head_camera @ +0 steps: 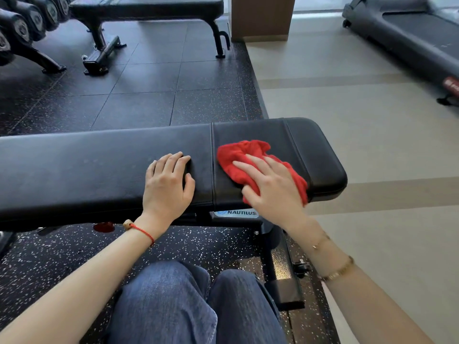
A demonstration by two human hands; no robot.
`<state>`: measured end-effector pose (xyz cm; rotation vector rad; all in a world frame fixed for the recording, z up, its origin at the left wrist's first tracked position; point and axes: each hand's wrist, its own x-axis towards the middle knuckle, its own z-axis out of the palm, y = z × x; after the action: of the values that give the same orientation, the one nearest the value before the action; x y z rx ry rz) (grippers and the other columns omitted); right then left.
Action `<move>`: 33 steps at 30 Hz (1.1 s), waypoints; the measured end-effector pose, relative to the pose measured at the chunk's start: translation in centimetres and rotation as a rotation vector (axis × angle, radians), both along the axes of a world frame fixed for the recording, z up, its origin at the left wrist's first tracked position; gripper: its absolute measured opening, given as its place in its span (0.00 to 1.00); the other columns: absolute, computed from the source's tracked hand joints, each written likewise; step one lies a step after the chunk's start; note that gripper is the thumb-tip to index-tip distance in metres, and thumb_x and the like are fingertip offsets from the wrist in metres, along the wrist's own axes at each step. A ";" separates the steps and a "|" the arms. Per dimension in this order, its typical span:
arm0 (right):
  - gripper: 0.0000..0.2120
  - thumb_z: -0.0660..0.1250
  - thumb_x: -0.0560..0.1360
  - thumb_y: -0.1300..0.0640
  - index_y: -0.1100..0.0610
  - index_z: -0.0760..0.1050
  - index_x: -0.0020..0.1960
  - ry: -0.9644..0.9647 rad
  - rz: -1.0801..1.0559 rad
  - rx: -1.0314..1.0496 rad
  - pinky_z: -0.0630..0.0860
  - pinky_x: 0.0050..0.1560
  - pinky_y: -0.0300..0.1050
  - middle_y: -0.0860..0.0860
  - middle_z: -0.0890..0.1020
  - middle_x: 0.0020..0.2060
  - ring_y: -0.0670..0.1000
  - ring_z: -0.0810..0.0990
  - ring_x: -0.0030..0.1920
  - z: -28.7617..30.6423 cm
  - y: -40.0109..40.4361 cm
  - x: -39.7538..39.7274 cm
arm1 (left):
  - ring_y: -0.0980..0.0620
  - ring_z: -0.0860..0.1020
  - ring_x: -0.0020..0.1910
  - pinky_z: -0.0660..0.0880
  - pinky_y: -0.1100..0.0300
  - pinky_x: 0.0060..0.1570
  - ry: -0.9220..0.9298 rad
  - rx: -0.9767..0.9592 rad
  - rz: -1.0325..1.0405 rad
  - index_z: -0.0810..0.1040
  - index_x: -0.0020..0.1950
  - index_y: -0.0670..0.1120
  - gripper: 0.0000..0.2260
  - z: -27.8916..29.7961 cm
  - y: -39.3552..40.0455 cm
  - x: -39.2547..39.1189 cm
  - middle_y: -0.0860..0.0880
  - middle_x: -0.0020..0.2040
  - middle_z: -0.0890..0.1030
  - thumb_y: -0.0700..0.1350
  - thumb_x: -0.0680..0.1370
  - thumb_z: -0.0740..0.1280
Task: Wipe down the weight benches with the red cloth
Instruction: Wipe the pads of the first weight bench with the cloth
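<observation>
Right of centre, the right hand [270,182] presses the red cloth [244,157] flat-fingered onto the near bench [99,165]; the left hand [167,184] rests open beside it. Wipe overlapping strokes leftward, seams too. A second bench [149,6] waits upper left.

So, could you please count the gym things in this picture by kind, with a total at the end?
Weight benches: 2, the near bench and the far bench
Red cloth: 1, under the right hand
Treadmill: 1
Dumbbell rack: 1; the dumbbells run out of view, so not counted
Total: 5
</observation>
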<state>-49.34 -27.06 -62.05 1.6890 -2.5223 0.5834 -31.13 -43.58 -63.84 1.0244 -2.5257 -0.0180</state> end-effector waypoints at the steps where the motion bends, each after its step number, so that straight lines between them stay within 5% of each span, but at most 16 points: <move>1: 0.26 0.58 0.73 0.45 0.40 0.69 0.71 0.012 -0.061 -0.021 0.59 0.74 0.51 0.43 0.70 0.72 0.53 0.67 0.71 -0.1 1.4 -1.0 | 0.43 0.72 0.68 0.66 0.43 0.70 0.001 -0.004 -0.002 0.75 0.67 0.44 0.21 0.0 -0.1 0.0 0.45 0.68 0.76 0.50 0.78 0.55; 11: 0.23 0.56 0.79 0.46 0.42 0.64 0.74 -0.063 -0.440 0.099 0.55 0.75 0.54 0.48 0.65 0.75 0.59 0.62 0.73 1.0 -2.5 -11.6 | 0.43 0.72 0.69 0.65 0.42 0.71 -0.006 -0.012 0.004 0.75 0.67 0.44 0.21 -0.2 0.0 -0.2 0.44 0.68 0.76 0.50 0.79 0.54; 18: 0.21 0.58 0.78 0.48 0.44 0.69 0.70 0.013 -0.129 0.147 0.64 0.69 0.52 0.49 0.69 0.73 0.58 0.69 0.68 2.0 -10.4 -7.1 | 0.43 0.73 0.68 0.66 0.42 0.70 0.000 -0.004 0.012 0.76 0.66 0.44 0.21 -0.1 0.0 -0.3 0.45 0.67 0.77 0.49 0.79 0.54; 24: 0.22 0.60 0.76 0.48 0.42 0.71 0.70 -0.019 0.180 0.081 0.60 0.73 0.52 0.45 0.69 0.73 0.53 0.67 0.71 1.3 -10.2 0.8 | 0.42 0.73 0.67 0.68 0.45 0.70 0.089 0.062 0.012 0.74 0.64 0.41 0.17 0.3 -0.1 0.1 0.43 0.64 0.77 0.45 0.78 0.61; 33: 0.22 0.60 0.77 0.48 0.44 0.69 0.71 -0.002 -0.096 0.077 0.59 0.73 0.51 0.48 0.69 0.73 0.56 0.67 0.71 1.3 -8.5 -5.3 | 0.43 0.73 0.67 0.67 0.45 0.70 0.022 0.003 0.062 0.74 0.67 0.43 0.21 1.3 -1.8 3.4 0.44 0.65 0.77 0.49 0.78 0.58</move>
<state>-54.67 -35.52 -60.77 1.5796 -2.6421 0.4873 -27.74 -45.43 -62.53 1.0967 -2.4736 -0.0147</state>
